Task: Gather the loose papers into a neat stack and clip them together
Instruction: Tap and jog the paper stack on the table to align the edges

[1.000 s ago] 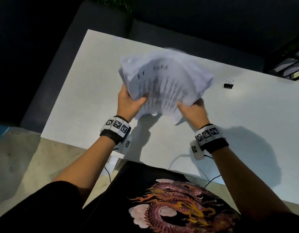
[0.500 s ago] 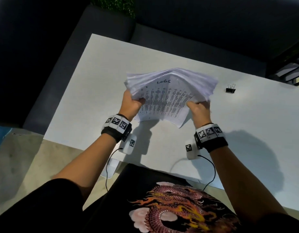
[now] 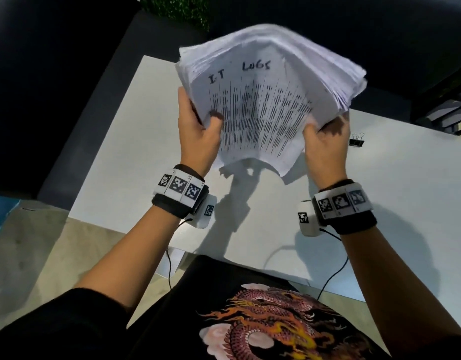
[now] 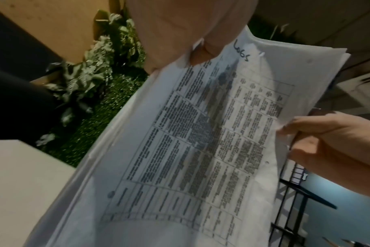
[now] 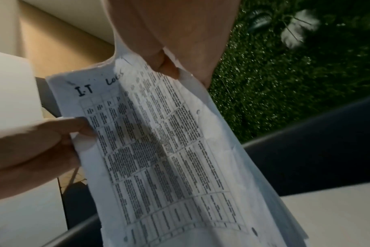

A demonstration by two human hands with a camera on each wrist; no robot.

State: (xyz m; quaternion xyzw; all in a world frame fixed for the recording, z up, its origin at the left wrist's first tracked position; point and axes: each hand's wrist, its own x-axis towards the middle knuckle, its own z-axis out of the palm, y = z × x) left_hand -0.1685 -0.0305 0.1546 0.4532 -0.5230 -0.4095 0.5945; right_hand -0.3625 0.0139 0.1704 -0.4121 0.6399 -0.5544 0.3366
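Note:
A thick, bowed stack of printed papers (image 3: 263, 100) headed "IT LOGS" is held up in the air above the white table (image 3: 136, 157). My left hand (image 3: 198, 131) grips its left edge, thumb on the top sheet. My right hand (image 3: 325, 141) grips the right edge. The same papers (image 4: 201, 142) fill the left wrist view, with the right hand (image 4: 327, 142) at their far side. In the right wrist view the papers (image 5: 163, 150) run downward, and the left hand (image 5: 42, 142) pinches their edge. A black binder clip (image 3: 357, 141) lies on the table just right of my right hand.
A dark sofa (image 3: 89, 105) stands along the table's far and left sides. Green foliage (image 3: 180, 11) shows beyond it. Wrist camera cables (image 3: 330, 276) hang over the table's near edge. A dark metal rack (image 3: 452, 100) is at the far right.
Both hands have lifted the paper stack higher off the table and tilted its top sheet toward me. The binder clip has stayed where it was.

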